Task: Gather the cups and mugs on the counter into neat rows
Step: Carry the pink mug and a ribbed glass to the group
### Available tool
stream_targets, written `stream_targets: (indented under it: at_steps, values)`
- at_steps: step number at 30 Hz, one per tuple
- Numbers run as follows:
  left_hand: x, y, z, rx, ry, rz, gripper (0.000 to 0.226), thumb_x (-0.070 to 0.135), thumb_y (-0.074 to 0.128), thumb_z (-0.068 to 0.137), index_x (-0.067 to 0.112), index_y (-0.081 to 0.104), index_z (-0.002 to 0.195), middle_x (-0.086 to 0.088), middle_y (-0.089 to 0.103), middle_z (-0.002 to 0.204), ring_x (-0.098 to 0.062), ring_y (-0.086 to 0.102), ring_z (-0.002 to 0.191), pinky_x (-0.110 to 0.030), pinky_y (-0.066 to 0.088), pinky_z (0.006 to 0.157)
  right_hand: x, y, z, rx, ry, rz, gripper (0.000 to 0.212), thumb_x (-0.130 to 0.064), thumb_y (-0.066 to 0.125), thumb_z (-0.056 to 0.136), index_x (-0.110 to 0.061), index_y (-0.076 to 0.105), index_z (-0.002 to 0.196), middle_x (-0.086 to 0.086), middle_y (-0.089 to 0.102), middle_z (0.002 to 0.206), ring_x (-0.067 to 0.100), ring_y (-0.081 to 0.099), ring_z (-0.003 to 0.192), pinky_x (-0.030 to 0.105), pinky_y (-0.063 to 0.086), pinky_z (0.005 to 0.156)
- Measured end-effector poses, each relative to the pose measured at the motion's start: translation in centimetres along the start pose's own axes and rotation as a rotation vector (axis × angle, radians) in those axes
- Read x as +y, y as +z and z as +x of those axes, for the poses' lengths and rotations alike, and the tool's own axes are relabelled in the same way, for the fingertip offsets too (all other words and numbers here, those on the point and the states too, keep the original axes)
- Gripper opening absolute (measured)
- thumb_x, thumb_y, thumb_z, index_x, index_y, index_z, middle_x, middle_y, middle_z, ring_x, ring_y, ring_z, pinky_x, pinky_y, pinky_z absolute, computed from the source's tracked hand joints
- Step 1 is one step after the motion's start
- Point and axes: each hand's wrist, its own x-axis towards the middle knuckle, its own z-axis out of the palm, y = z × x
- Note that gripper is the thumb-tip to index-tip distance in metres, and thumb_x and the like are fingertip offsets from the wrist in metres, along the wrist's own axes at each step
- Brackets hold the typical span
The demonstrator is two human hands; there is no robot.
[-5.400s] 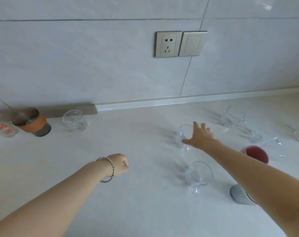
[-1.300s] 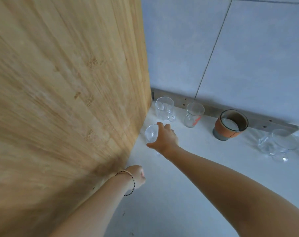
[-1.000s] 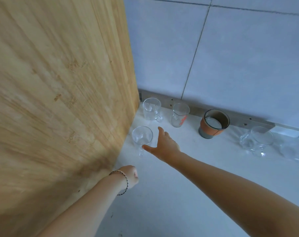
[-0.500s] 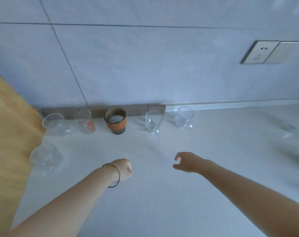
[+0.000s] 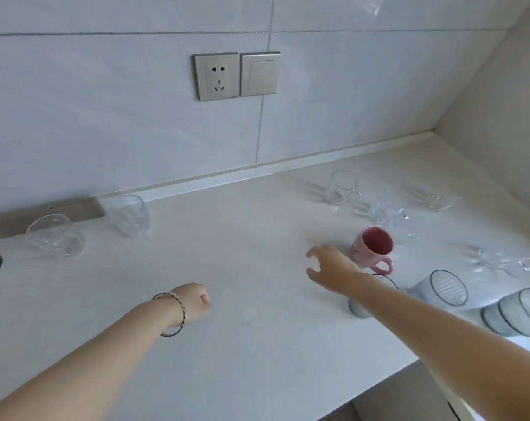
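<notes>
pale, perhaps stone counter (image 5: 251,344), tiled wall (image 5: 106,132)

Back left of the counter (image 5: 242,344), along the wall (image 5: 106,132): one glass (image 5: 55,237), second glass (image 5: 129,215) to its right. Mug (image 5: 371,249) stands right of centre; cups (image 5: 341,187) scattered behind and right of it, tumblers (image 5: 439,288) in front and right, near the counter edge.

Pink mug (image 5: 373,249); blue-grey ribbed cups (image 5: 439,288); white counter (image 5: 242,344); silver socket (image 5: 216,76).
</notes>
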Motion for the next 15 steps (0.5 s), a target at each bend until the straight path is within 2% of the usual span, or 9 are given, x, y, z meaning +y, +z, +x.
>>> stream_targets:
  at_steps: [4, 6, 9, 11, 15]
  values:
    - [5.2, 1.0, 1.6, -0.022, 0.026, 0.045, 0.011, 0.016, 0.041, 0.092, 0.021, 0.05, 0.09, 0.001, 0.054, 0.1, -0.015, 0.048, 0.09, -0.019, 0.036, 0.078, 6.3, -3.1, 1.3, 0.159, 0.087, -0.028, 0.059, -0.025, 0.058, 0.086, -0.019, 0.036, 0.141, 0.008, 0.034, 0.142, 0.028, 0.035, 0.132, 0.04, 0.036, 0.104]
    - [6.7, 1.2, 1.9, -0.031, 0.02, 0.072, 0.016, 0.018, 0.041, 0.093, 0.019, 0.056, 0.097, -0.002, 0.059, 0.111, -0.014, 0.048, 0.092, -0.02, 0.038, 0.08, 8.7, -3.4, 2.6, 0.18, 0.178, -0.044, 0.064, -0.028, 0.059, 0.084, -0.018, 0.033, 0.142, 0.012, 0.032, 0.142, 0.033, 0.034, 0.131, 0.041, 0.033, 0.107]
    - [7.5, 1.2, 2.0, -0.029, -0.019, 0.093, 0.027, 0.021, 0.042, 0.093, 0.014, 0.059, 0.113, -0.001, 0.059, 0.125, -0.017, 0.054, 0.101, -0.023, 0.042, 0.086, 11.2, -3.3, 3.8, 0.182, 0.312, 0.008, 0.065, -0.043, 0.055, 0.085, -0.021, 0.03, 0.14, 0.015, 0.036, 0.137, 0.036, 0.039, 0.124, 0.043, 0.037, 0.101]
    - [7.5, 0.7, 1.9, -0.018, -0.051, 0.097, 0.028, 0.021, 0.042, 0.093, 0.013, 0.059, 0.115, -0.001, 0.058, 0.126, -0.019, 0.056, 0.112, -0.022, 0.041, 0.083, 12.1, -3.2, 4.4, 0.137, 0.327, 0.013, 0.075, -0.048, 0.06, 0.081, -0.023, 0.026, 0.142, 0.015, 0.037, 0.135, 0.036, 0.04, 0.122, 0.042, 0.041, 0.096]
    - [6.4, 0.4, 1.4, -0.004, -0.11, 0.078, 0.028, 0.022, 0.043, 0.094, 0.014, 0.058, 0.115, -0.001, 0.057, 0.127, -0.018, 0.055, 0.117, -0.023, 0.043, 0.093, 12.7, -2.9, 5.3, 0.15, 0.288, 0.029, 0.076, -0.039, 0.068, 0.077, -0.021, 0.029, 0.14, 0.013, 0.036, 0.133, 0.035, 0.038, 0.121, 0.04, 0.045, 0.088]
